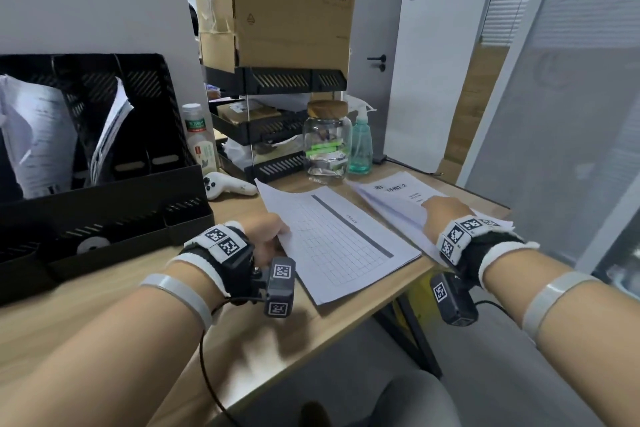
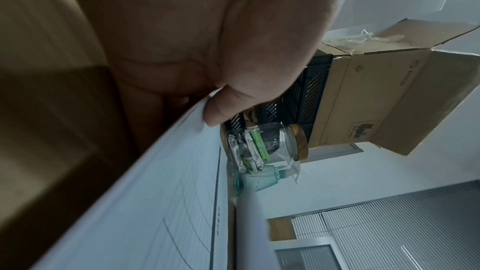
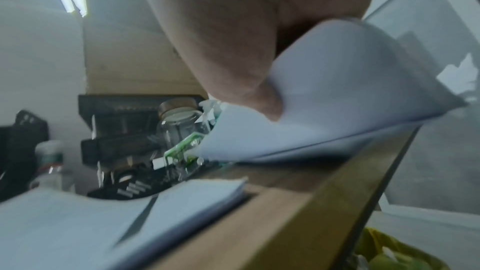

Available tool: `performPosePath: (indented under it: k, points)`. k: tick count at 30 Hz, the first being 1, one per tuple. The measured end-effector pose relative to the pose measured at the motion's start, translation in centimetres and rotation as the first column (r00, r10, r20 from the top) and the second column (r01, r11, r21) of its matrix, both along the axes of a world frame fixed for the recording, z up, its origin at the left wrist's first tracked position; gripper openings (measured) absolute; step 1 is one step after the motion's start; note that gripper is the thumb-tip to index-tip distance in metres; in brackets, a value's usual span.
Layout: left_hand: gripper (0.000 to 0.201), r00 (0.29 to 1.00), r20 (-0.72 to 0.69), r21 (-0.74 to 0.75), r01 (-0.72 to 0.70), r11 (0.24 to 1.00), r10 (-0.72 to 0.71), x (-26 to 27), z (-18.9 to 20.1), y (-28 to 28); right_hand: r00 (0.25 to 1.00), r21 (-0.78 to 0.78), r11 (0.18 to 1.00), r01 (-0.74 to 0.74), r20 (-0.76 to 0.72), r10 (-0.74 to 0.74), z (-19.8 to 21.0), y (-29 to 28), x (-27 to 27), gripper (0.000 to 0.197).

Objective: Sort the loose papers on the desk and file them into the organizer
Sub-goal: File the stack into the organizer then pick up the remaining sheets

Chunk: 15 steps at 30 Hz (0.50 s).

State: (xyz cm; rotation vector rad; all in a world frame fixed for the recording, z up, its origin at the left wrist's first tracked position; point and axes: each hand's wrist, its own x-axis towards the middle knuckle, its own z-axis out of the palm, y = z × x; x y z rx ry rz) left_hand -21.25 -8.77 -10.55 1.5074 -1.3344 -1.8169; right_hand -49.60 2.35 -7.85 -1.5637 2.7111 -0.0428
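Where the wooden desk [image 1: 104,305] runs back to a pale wall, a black file organizer [image 1: 104,163] stands at its left edge, printed sheets already leaning in two of its upright slots. Behind the middle of the desk a black stacked letter tray [image 1: 277,121] carries a cardboard box [image 1: 284,3]; a white door with a dark handle and a frosted glass partition close the room on the right.

The gridded paper stack [image 1: 343,239] lies at the desk's front edge, one corner past it. The left hand [image 1: 266,236] pinches the stack's left edge, thumb on top, fingers curled beneath and hidden. The titled paper stack [image 1: 394,201] sits at the front right corner; the right hand [image 1: 446,215] grips it, thumb pressing on top, the sheets bowed upward in the blurred right wrist view.

Along the back sit a drink bottle [image 1: 201,139], a white game controller [image 1: 225,185], a glass jar [image 1: 327,142] with a wooden lid, and a teal pump bottle [image 1: 360,146].

The box reads "UN 3481" under a dark logo; the left wrist view shows "PICO" on its side. The bottle's green label and the printing on both stacks are too small to read.
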Motion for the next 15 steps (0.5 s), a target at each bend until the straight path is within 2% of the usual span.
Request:
performPosePath:
  k: [1,3,6,8,10,15]
  points:
    - [0.031,1.0,-0.004,-0.005,-0.004,1.0,0.004,0.0,-0.1,-0.1,1.0,-0.061,0.998,0.005,0.006,-0.005,0.2,0.2,-0.3,0.024]
    - [0.027,1.0,0.015,-0.021,0.003,1.0,-0.003,-0.1,-0.4,-0.3,1.0,-0.085,0.996,0.002,0.024,0.0,0.8,0.3,-0.6,0.03]
    - [0.021,0.997,0.073,-0.065,-0.035,0.997,0.04,0.2,-1.1,-1.1,0.995,0.12,0.991,-0.056,0.091,0.046,0.8,0.6,0.0,0.048]
    - [0.022,0.997,0.063,-0.011,-0.039,0.999,0.039,0.8,-0.8,-1.3,0.99,0.238,0.966,-0.1,0.119,0.073,0.9,1.0,0.7,0.06]
    - [0.021,0.997,0.074,0.029,-0.003,1.0,0.001,1.1,-0.1,-0.9,0.987,0.296,0.947,-0.125,0.133,0.089,1.3,1.3,0.9,0.075]
    - [0.042,0.998,0.059,0.006,-0.003,1.0,0.002,0.8,0.4,-0.3,0.987,0.408,0.899,-0.158,0.047,0.152,0.4,1.7,0.6,0.094]
